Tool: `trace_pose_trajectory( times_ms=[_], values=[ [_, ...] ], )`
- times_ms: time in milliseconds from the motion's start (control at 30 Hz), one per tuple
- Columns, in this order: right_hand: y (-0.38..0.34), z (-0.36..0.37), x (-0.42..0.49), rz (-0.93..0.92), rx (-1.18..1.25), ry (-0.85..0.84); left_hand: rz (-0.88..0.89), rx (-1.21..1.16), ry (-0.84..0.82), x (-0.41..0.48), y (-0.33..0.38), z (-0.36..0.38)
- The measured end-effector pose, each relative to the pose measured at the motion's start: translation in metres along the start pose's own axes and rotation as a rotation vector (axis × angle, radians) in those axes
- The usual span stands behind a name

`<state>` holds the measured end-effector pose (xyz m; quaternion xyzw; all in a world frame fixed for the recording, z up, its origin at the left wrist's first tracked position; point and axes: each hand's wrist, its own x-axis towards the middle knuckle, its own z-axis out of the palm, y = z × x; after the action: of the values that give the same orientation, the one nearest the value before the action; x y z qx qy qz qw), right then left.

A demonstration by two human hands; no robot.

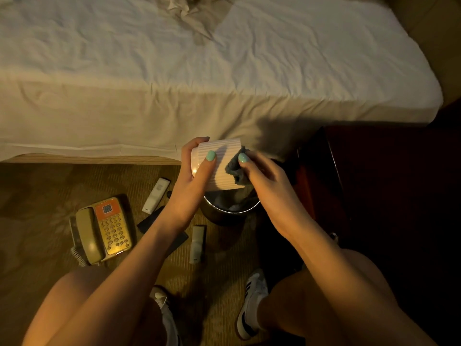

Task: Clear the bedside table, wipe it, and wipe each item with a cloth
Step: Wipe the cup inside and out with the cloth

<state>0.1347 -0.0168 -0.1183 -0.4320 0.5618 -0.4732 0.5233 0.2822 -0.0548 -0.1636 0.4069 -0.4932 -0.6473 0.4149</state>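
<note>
Cup [219, 166]: white, ribbed, tilted sideways

White wrinkled sheet [224, 58] spread over bed [87, 159]; crumpled fabric [189, 6] heaped at far edge. Patterned carpet [37, 196] laid below. Round metal bin [224, 218] stood on carpet.

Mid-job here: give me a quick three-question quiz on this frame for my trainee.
1. True or false: the left hand holds the ribbed cup.
2. Which one presses the grey cloth against the cup: A the left hand, or B the right hand?
3. Fill in: the telephone lies on the ____.
Key: 1 true; 2 B; 3 carpet.
</note>
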Motion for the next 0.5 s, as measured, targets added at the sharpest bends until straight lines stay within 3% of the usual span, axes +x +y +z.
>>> trace_pose_trajectory(
  times_ms=[300,500],
  values=[
    [-0.0010,0.0054,-0.0094,-0.227,-0.110,-0.019,-0.019,-0.101,-0.010,-0.0004,0.0030,0.0020],
    [0.0013,0.0078,-0.0078,-0.178,-0.123,0.047,-0.030,-0.112,-0.016,-0.0019,-0.0001,0.0055]
  ],
)
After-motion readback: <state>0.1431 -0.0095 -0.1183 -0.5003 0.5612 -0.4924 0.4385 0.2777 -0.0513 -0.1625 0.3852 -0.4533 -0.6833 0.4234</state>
